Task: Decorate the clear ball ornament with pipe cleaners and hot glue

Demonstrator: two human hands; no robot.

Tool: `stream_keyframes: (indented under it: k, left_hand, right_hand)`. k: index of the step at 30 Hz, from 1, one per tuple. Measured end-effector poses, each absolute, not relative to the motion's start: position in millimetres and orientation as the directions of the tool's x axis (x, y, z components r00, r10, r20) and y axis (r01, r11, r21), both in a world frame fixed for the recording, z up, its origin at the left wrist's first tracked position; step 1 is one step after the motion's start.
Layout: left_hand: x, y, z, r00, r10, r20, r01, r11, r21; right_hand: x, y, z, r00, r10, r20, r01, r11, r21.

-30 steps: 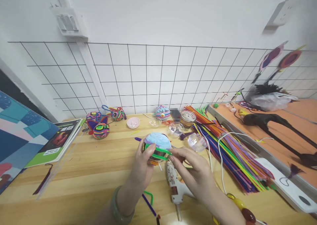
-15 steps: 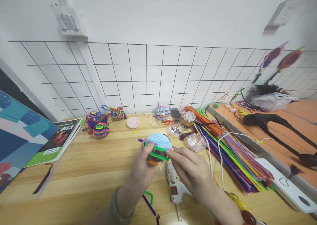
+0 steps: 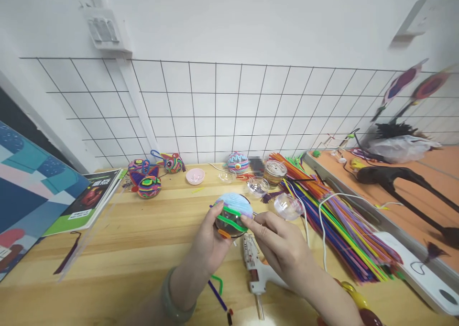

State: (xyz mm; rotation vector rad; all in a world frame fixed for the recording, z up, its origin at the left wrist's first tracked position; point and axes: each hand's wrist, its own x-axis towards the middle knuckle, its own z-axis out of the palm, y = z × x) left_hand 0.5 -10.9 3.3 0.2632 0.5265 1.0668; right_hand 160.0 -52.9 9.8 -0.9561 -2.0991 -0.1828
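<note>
A round ball point(image 3: 234, 202) with a pale blue top is held up over the table. Bands of green pipe cleaner point(image 3: 232, 219) cross its dark, clear-looking side, and an orange piece sits low on it. My left hand point(image 3: 210, 235) grips the ball from the left, thumb on its front. With pinched fingertips, my right hand point(image 3: 281, 240) presses the right end of a green band against the ball. Beneath my hands lies a white glue gun point(image 3: 254, 264). Cut purple point(image 3: 218, 295) and green pipe cleaner bits rest nearby.
A bundle of coloured pipe cleaners point(image 3: 340, 225) lies right, beside a white power strip point(image 3: 416, 268) and cable. Clear plastic half-shells point(image 3: 289, 206), a pink dish point(image 3: 195, 176) and finished yarn-like ornaments point(image 3: 148, 186) stand toward the back. Books point(image 3: 88, 201) lie left.
The ball has tilted in my left hand, so the green bands slope down to the right and more dark side shows. My right fingertips stay at the band's right end. The view shifted slightly.
</note>
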Motion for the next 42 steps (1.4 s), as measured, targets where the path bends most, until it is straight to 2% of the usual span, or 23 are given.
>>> stream_keyframes:
  k: [4, 9, 23, 30, 42]
  left_hand:
    - [0.9, -9.6, 1.5, 0.415, 0.864, -0.285, -0.755, 0.502, 0.422]
    - [-0.3, -9.3, 3.8, 0.43, 0.853, -0.295, -0.755, 0.519, 0.4]
    - [-1.0, -9.1, 5.3, 0.479, 0.817, -0.322, -0.729, 0.575, 0.373]
    - [-1.0, -9.9, 10.1, 0.471, 0.815, -0.338, -0.725, 0.576, 0.378]
    - [-1.6, -10.0, 12.5, 0.461, 0.803, -0.379, -0.711, 0.589, 0.383]
  right_hand:
    - [162.0, -52.0, 8.2, -0.373, 0.558, 0.741, 0.634, 0.736, -0.235]
    - [164.3, -51.8, 5.4, -0.388, 0.555, 0.736, 0.629, 0.743, -0.229]
    - [169.3, -53.4, 8.3, -0.489, 0.476, 0.731, 0.735, 0.676, 0.051]
    - [168.1, -52.2, 6.2, -0.45, 0.448, 0.772, 0.705, 0.709, -0.001]
    - [169.7, -47.9, 2.7, -0.452, 0.485, 0.748, 0.689, 0.723, -0.052]
